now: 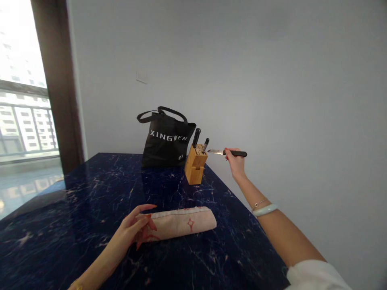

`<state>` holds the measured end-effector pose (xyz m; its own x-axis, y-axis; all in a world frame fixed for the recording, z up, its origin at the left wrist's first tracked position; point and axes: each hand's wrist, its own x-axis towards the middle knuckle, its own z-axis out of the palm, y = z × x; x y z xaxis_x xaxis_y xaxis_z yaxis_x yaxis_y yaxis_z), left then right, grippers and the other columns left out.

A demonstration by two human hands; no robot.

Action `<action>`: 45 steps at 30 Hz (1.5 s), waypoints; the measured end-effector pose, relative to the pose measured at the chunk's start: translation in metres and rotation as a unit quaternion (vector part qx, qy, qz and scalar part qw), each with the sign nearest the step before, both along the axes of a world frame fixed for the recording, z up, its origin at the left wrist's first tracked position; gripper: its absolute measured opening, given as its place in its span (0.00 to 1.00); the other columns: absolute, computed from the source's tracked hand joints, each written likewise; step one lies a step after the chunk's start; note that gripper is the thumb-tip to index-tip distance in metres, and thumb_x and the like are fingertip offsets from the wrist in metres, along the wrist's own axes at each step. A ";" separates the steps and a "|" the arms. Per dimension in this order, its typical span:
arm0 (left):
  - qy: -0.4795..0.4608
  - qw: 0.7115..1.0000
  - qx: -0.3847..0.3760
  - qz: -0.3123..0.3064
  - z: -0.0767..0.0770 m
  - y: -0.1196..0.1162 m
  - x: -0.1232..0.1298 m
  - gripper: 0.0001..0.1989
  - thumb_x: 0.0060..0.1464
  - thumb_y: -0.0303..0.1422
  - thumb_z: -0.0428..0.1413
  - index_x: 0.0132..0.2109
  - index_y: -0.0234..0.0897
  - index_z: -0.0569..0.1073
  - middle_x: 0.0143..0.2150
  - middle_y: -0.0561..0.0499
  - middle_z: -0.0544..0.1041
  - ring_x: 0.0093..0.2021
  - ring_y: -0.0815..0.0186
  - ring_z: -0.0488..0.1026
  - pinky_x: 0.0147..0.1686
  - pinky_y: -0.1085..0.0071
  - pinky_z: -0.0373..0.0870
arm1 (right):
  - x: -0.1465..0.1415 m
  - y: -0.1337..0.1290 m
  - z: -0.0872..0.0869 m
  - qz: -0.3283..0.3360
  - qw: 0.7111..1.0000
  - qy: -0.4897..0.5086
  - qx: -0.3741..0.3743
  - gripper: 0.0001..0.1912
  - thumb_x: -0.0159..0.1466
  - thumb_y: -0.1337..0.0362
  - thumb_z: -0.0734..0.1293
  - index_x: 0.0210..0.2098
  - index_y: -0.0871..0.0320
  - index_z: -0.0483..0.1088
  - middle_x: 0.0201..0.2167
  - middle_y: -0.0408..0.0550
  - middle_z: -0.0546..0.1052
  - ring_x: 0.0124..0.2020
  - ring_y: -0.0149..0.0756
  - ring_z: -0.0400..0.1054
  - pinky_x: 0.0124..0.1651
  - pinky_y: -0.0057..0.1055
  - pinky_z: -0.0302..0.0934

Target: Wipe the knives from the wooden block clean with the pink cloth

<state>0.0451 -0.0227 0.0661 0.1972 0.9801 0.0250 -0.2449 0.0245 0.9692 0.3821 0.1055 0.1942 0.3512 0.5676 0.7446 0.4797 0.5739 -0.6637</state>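
Closed tight, the grip of the right hand (pixel 235 161) wraps the black handle (pixel 238 153) of a kitchen knife (pixel 226 152), with the fingers curled round it; the knife is raised in the air at the far right corner of the bench (pixel 99 181), its long axis running almost level across the view; its narrow steel blade (pixel 215 152) points left, with the tip just beside a bamboo knife block (pixel 196 164) but not touching it; the handle's butt sticks out to the right of the hand; the block stands upright near the bench's far edge and holds a large black-handled knife (pixel 196 137) and a smaller handle (pixel 205 144), both angled slightly; directly behind it stands a black tote bag (pixel 166 141) with white "XINGWEN" lettering and looped handles; nearer the person, a rolled pale pink towel (pixel 181 222) with red markings lies across the dark blue marble bench; the left hand (pixel 133 227) rests against the towel's left end, its fingers curved and spread, its grip open; a pale green bangle (pixel 265 210) and a thin chain bracelet (pixel 259 204) circle the right wrist; a white sleeve (pixel 314 276) covers the right arm at the lower edge; a window (pixel 24 88) shows tall apartment blocks on the left.
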 end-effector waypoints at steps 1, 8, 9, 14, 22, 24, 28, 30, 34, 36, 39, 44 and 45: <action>-0.005 1.000 -0.007 0.007 0.000 0.000 -0.001 0.24 0.41 0.39 0.59 0.46 0.37 0.67 0.23 0.52 0.73 0.14 0.73 0.63 0.13 0.78 0.59 | -0.001 0.004 0.002 0.001 1.000 -0.004 -0.003 0.16 0.53 0.53 0.62 0.29 0.62 0.66 0.17 0.41 0.65 0.20 0.27 0.60 0.23 0.24 0.54; -0.002 1.000 0.006 0.017 -0.002 0.001 -0.003 0.23 0.43 0.40 0.57 0.47 0.37 0.65 0.22 0.53 0.72 0.14 0.73 0.62 0.11 0.80 0.55 | -0.003 0.024 0.025 -0.042 0.997 -0.052 -0.036 0.17 0.51 0.53 0.62 0.23 0.63 0.68 0.14 0.43 0.67 0.18 0.29 0.60 0.23 0.26 0.54; 0.003 1.000 0.011 0.016 -0.002 0.001 -0.002 0.23 0.44 0.40 0.56 0.47 0.37 0.65 0.22 0.53 0.72 0.14 0.73 0.61 0.10 0.80 0.55 | -0.002 0.026 0.031 -0.049 0.996 -0.059 -0.043 0.17 0.51 0.53 0.62 0.23 0.63 0.69 0.14 0.43 0.67 0.18 0.29 0.61 0.23 0.26 0.54; -0.004 1.000 0.000 0.026 0.003 -0.002 0.002 0.24 0.43 0.41 0.57 0.47 0.37 0.65 0.21 0.53 0.71 0.13 0.74 0.60 0.10 0.80 0.55 | 0.004 0.038 0.048 -0.054 0.990 -0.098 -0.086 0.16 0.50 0.54 0.63 0.22 0.63 0.71 0.13 0.44 0.67 0.16 0.29 0.60 0.21 0.25 0.53; 0.001 0.999 0.007 0.035 0.008 -0.006 0.005 0.23 0.43 0.42 0.56 0.46 0.37 0.64 0.21 0.55 0.70 0.13 0.75 0.60 0.10 0.82 0.54 | -0.004 0.049 0.044 -0.039 0.985 -0.117 -0.122 0.18 0.51 0.53 0.63 0.26 0.64 0.71 0.14 0.45 0.69 0.16 0.28 0.61 0.20 0.24 0.54; 0.001 0.999 0.010 0.031 0.008 -0.006 0.006 0.22 0.44 0.42 0.55 0.46 0.37 0.64 0.20 0.55 0.70 0.13 0.75 0.59 0.10 0.82 0.54 | -0.014 0.053 0.045 -0.042 0.984 -0.130 -0.114 0.20 0.51 0.50 0.62 0.28 0.64 0.70 0.15 0.44 0.69 0.16 0.28 0.62 0.21 0.24 0.54; 0.006 1.000 0.013 0.021 0.007 -0.006 0.004 0.23 0.46 0.42 0.54 0.47 0.36 0.62 0.21 0.55 0.70 0.14 0.75 0.60 0.10 0.82 0.55 | -0.035 0.063 0.045 -0.044 0.982 -0.146 -0.112 0.24 0.54 0.44 0.58 0.26 0.61 0.67 0.15 0.44 0.70 0.17 0.29 0.63 0.23 0.24 0.56; 0.007 1.000 0.011 0.019 0.007 -0.005 0.003 0.23 0.46 0.41 0.54 0.48 0.37 0.61 0.22 0.55 0.70 0.14 0.75 0.61 0.10 0.82 0.55 | -0.043 0.066 0.043 -0.046 0.981 -0.144 -0.118 0.27 0.55 0.42 0.54 0.24 0.60 0.65 0.15 0.44 0.70 0.17 0.29 0.64 0.24 0.24 0.57; 0.007 1.000 0.010 0.014 0.008 -0.005 0.000 0.23 0.46 0.41 0.54 0.48 0.37 0.61 0.22 0.55 0.70 0.15 0.74 0.62 0.10 0.82 0.55 | -0.050 0.068 0.036 -0.077 0.981 -0.143 -0.108 0.29 0.56 0.40 0.51 0.24 0.60 0.64 0.15 0.45 0.70 0.18 0.31 0.65 0.27 0.25 0.56; 0.009 1.000 0.013 0.006 0.008 -0.004 -0.001 0.23 0.46 0.41 0.54 0.48 0.37 0.61 0.22 0.55 0.70 0.15 0.74 0.62 0.10 0.81 0.55 | -0.051 0.069 0.031 -0.087 0.980 -0.145 -0.108 0.29 0.56 0.40 0.51 0.26 0.60 0.64 0.15 0.46 0.71 0.19 0.31 0.65 0.28 0.25 0.56; 0.013 1.000 0.017 -0.008 0.008 -0.003 -0.002 0.24 0.46 0.41 0.53 0.49 0.36 0.60 0.23 0.55 0.71 0.15 0.74 0.61 0.10 0.80 0.56 | -0.050 0.071 0.021 -0.096 0.975 -0.158 -0.122 0.28 0.56 0.41 0.51 0.28 0.60 0.64 0.17 0.47 0.72 0.21 0.33 0.66 0.28 0.26 0.56; 0.012 0.999 0.035 0.027 0.008 0.001 -0.010 0.22 0.47 0.39 0.52 0.49 0.35 0.61 0.23 0.54 0.71 0.15 0.75 0.61 0.12 0.80 0.55 | -0.047 0.073 0.008 -0.096 0.970 -0.177 -0.137 0.28 0.57 0.42 0.51 0.26 0.61 0.65 0.17 0.48 0.72 0.23 0.34 0.67 0.28 0.27 0.55; 0.008 0.998 0.042 0.043 0.008 0.002 -0.013 0.22 0.47 0.38 0.52 0.48 0.34 0.62 0.23 0.54 0.71 0.15 0.75 0.60 0.12 0.80 0.56 | -0.046 0.072 0.006 -0.090 0.970 -0.179 -0.139 0.28 0.57 0.42 0.50 0.27 0.61 0.66 0.17 0.48 0.72 0.22 0.34 0.66 0.28 0.27 0.55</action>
